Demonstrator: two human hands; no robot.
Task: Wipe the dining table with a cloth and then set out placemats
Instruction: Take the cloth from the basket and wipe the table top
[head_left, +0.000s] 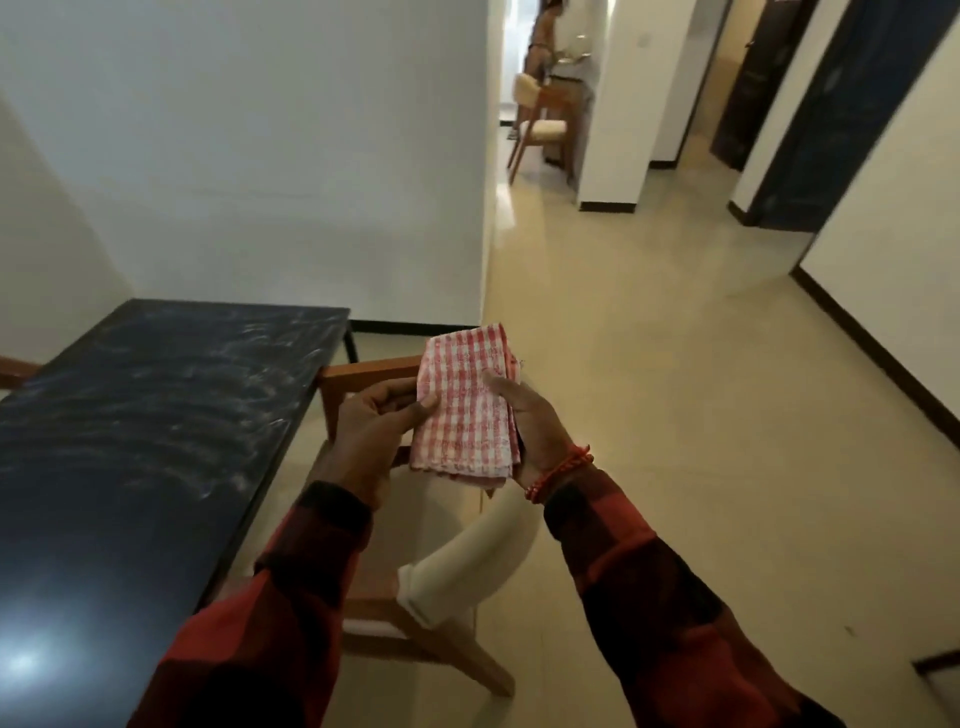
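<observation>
**Q:** Hands first: what does each one do?

**A:** Left hand (382, 415) pinches the near-left edge of the folded checked cloth (467, 402), thumb on top, fingers curled beneath. Right hand (524, 421) cradles the opposite edge, thumb laid across the top layer and palm under the stack. Both hands are closed on the cloth, which hangs in the air between them, above a wooden chair (415, 597).

**Q:** Where is the bench relative to the hands?

**A:** Dark bench (156, 415) lies to the left of the left hand, apart from it; pale streaks mark its top. No placemats are in view.

**Q:** How should the cloth handle?

**A:** Judged light, soft and limp: the several folded layers would slump or fan open if held by one corner. Best grip is likely across the whole folded thickness, palm flat over the pad, so the layers stay together when pressed to the bench.
</observation>
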